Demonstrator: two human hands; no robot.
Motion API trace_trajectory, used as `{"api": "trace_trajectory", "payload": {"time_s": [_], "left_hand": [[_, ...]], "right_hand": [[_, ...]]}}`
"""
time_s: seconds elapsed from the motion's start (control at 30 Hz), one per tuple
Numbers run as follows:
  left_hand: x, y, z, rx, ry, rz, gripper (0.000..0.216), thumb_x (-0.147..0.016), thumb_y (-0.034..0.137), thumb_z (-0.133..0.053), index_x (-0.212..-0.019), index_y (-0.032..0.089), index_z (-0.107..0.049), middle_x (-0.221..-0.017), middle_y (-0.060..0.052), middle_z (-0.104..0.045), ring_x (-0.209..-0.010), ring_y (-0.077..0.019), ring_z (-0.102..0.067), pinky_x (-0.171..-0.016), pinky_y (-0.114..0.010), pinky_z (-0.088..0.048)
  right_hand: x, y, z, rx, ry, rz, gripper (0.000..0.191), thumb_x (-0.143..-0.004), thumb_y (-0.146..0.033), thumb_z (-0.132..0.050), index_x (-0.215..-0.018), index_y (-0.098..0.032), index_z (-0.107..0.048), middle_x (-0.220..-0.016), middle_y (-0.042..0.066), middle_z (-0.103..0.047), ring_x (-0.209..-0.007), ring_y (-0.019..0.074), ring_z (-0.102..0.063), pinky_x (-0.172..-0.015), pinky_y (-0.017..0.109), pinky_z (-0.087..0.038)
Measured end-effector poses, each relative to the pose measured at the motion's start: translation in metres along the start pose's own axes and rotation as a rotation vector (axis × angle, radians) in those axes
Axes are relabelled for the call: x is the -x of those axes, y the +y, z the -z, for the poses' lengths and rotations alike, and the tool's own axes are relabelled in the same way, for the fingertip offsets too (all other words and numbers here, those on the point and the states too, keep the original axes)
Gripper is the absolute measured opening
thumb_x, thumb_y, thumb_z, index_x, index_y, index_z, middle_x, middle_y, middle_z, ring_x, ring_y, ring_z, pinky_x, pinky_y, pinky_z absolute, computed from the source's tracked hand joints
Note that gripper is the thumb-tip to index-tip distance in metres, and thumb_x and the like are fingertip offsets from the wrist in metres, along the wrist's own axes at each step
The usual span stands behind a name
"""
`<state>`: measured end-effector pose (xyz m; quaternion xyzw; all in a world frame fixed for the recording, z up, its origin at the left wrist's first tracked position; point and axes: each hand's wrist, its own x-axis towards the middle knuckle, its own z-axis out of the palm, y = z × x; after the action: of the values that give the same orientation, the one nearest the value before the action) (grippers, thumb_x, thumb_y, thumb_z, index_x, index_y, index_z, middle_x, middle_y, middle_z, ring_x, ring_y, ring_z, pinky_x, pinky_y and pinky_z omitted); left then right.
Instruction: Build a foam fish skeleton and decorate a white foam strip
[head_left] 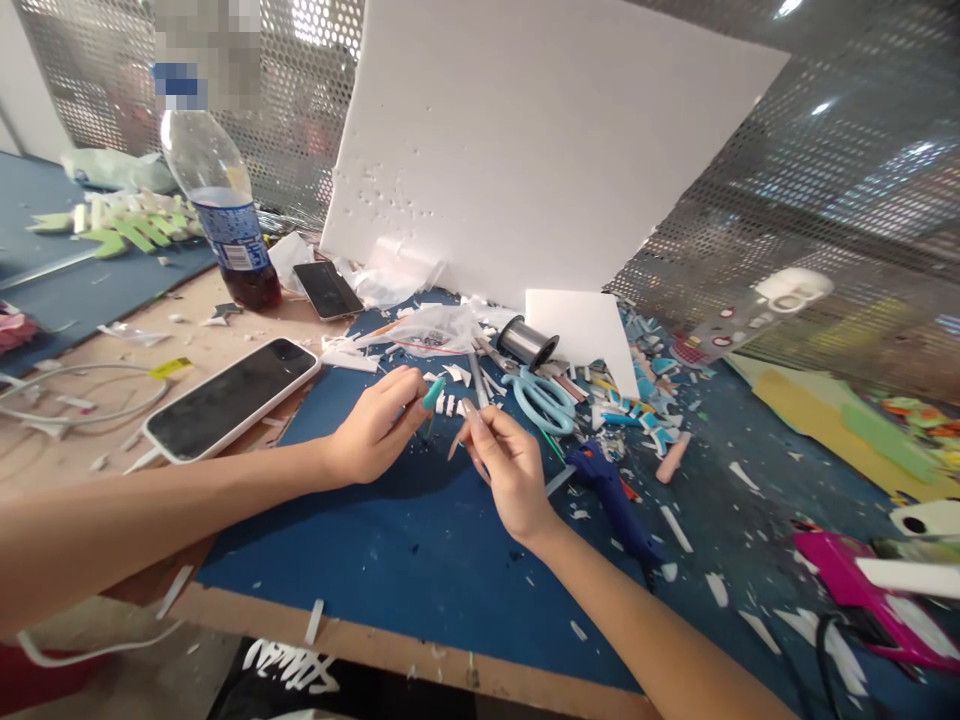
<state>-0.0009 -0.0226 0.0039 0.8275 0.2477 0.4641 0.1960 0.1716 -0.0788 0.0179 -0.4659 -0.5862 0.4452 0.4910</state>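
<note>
My left hand [381,425] is closed in a pinch, with something teal at its thumb tip that could be a long nail or part of the piece. Between the fingertips of both hands is a small white banded piece [450,405], dark gaps separating its white segments. My right hand [511,465] pinches its right end between thumb and forefinger, the other fingers curled below. Both hands are just above the blue mat [390,580]. Light blue scissors [541,402] and a dark blue glue gun [616,505] lie right of my right hand.
A phone [236,400] and a half-drunk bottle [236,240] are at the left. A wire spool [527,343] lies behind the hands, before a large white foam board [510,140]. Foam scraps litter the mat's right side, near a magenta tool [862,590].
</note>
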Motion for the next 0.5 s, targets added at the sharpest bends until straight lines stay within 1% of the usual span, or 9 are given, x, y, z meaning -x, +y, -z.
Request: {"api": "trace_trajectory", "payload": {"time_s": [0.27,0.5], "left_hand": [[-0.0002,-0.0003,-0.0001,-0.002,-0.011,-0.013,0.023,-0.098,0.021,-0.033,-0.075,0.019,-0.037,-0.070,-0.001,-0.043,-0.066,-0.0138,-0.039,-0.060,-0.028,-0.036],[-0.0009,0.0004,-0.0001,0.011,-0.019,-0.022,0.022,-0.097,0.019,-0.034,-0.075,0.020,-0.036,-0.070,-0.001,-0.042,-0.066,-0.0138,-0.038,-0.060,-0.028,-0.036]], "right_hand": [[0.0003,0.0009,0.0009,-0.004,0.000,0.011,0.033,-0.090,-0.043,-0.051,-0.067,-0.019,-0.055,-0.053,-0.006,-0.034,-0.043,0.0069,-0.029,-0.043,0.024,-0.023],[0.0001,0.0011,0.0011,-0.032,-0.007,0.018,0.032,-0.091,-0.041,-0.050,-0.068,-0.019,-0.055,-0.052,-0.006,-0.034,-0.041,0.0057,-0.028,-0.041,0.023,-0.020]]}}
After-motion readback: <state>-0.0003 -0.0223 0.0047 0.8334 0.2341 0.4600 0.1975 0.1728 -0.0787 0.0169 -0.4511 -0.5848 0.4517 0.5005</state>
